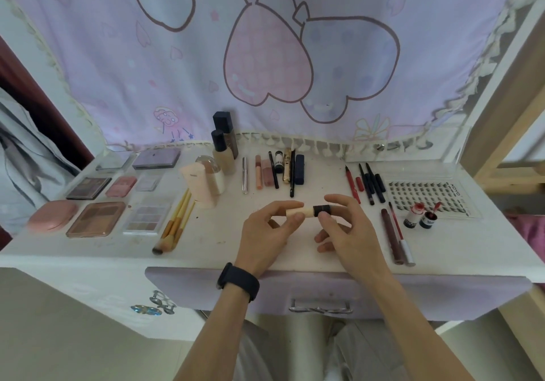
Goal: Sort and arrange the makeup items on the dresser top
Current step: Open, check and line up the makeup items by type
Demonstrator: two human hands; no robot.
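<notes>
A small beige tube with a black cap [309, 211] lies level just above the middle of the white dresser top [224, 233]. My left hand [265, 233] pinches its beige end between thumb and fingers. My right hand [345, 227] pinches the black cap end. Eyeshadow palettes [95, 218] and compacts lie in rows at the left. Makeup brushes [177, 223] lie beside them. Foundation bottles [224, 150] stand at the back. Lip and eye pencils [274, 171] lie in a row behind my hands.
Black and red pens [368, 183] lie at the right, beside a tray of false lashes [427, 197], two small red-topped pots [421, 217] and two long tubes [396, 236]. A printed curtain [265, 56] hangs behind. A drawer [324, 295] juts out below the front edge.
</notes>
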